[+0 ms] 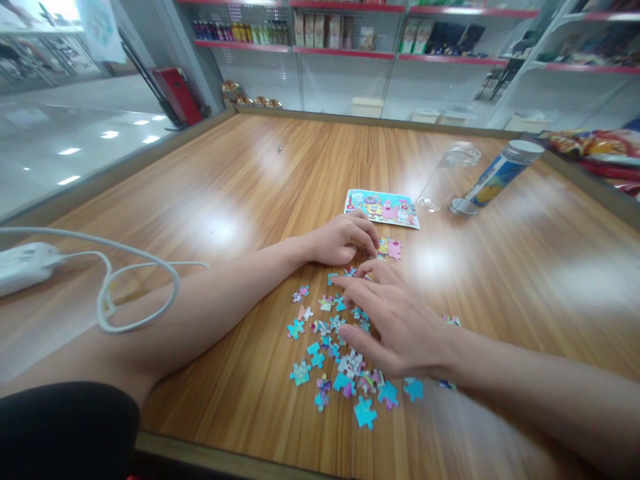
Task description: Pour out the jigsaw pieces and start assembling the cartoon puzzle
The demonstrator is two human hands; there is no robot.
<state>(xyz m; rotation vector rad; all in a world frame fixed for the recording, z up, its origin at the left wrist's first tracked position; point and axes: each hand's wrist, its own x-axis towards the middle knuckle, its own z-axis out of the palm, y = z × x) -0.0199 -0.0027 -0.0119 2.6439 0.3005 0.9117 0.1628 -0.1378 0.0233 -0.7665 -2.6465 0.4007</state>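
Observation:
Loose jigsaw puzzle pieces (301, 373), mostly light blue with pink and white, lie in a spread pile on the wooden table. My left hand (343, 239) rests just beyond them, its fingers curled down beside a few joined pieces (395, 249) in yellow and pink. What lies under those fingertips is hidden. Over the pile, my right hand (397, 317) is open with fingers apart. Its index fingertip is at a small blue piece (332, 279) at the pile's far edge. Behind my left hand lies a cartoon picture card (383, 209).
A clear bottle (447, 177) and a blue canister with a white lid (505, 175) stand at the far right of the table (240, 193). A white cable (175, 283) loops across my left forearm from a white power strip (27, 267). Shelves with goods line the back.

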